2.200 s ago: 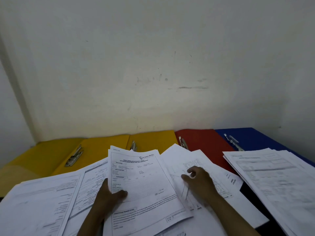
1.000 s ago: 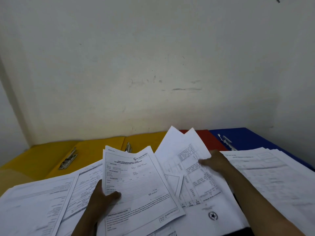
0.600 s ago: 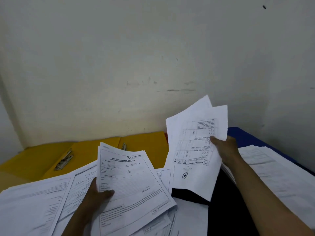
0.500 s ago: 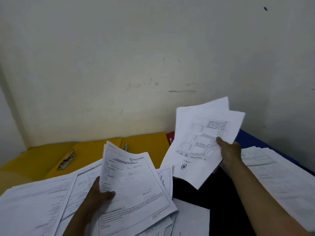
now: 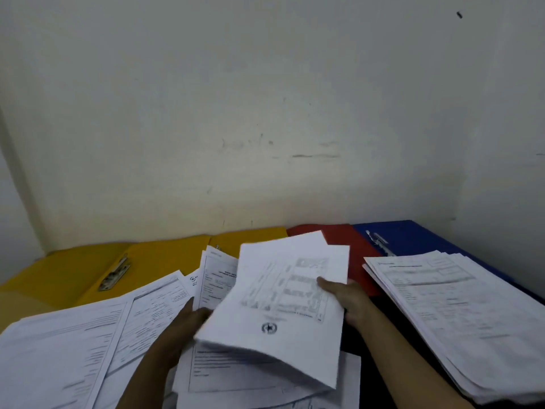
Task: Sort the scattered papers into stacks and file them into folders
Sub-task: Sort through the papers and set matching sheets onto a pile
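Your right hand (image 5: 349, 299) pinches table sheets (image 5: 283, 302), held over form (image 5: 218, 278) gripped in your left hand (image 5: 188, 320), likely to merge both into one stack.

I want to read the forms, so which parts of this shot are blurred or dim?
Head view: the sheets in the right hand are motion-smeared, print unreadable; the left hand is blurred too; the right stack is soft; lighting is dim, wall edges bowed.
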